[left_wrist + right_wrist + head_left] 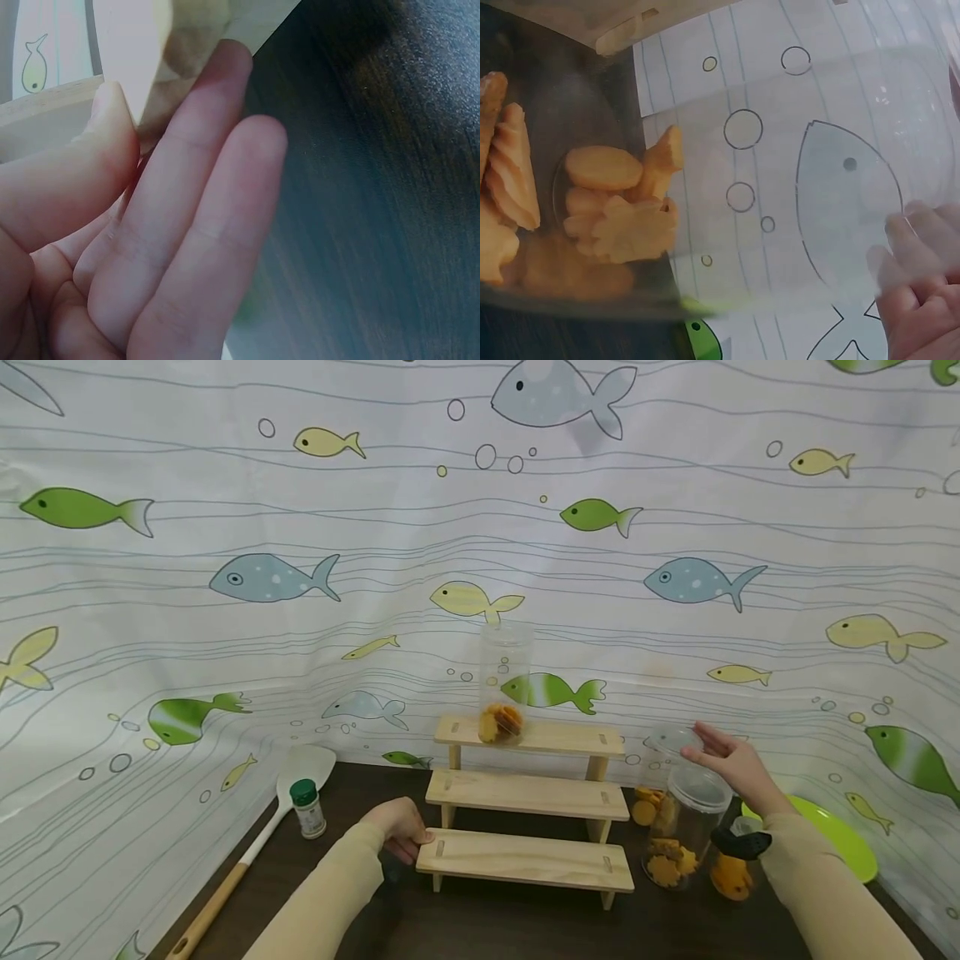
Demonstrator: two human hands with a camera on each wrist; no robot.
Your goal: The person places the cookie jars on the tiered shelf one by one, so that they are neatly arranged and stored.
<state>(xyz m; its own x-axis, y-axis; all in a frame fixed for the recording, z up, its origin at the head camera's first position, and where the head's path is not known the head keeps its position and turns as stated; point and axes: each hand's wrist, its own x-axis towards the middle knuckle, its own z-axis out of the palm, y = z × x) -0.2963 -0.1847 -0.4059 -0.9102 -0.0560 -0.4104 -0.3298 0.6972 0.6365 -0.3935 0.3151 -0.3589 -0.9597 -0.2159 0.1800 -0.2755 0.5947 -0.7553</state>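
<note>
My left hand (401, 828) pinches the left end of the lowest step of a three-tier wooden display stand (525, 860). In the left wrist view, the thumb (112, 150) lies on one side of the board and fingers (202, 135) on the other. Off to the right, my right hand (731, 768) grips the lidded top of a clear jar of cookies (647, 806), the rear one of the group. A second clear jar (693, 802), with flower-shaped cookies (630, 225) at its bottom, stands in front and partly hides it.
Another clear jar (504, 681) with cookies stands on the top step. A smaller cookie container (731, 877) and a green plate (840, 839) sit at the right. On the left are a green-capped shaker (307, 810) and a white spatula (262, 835) with a wooden handle.
</note>
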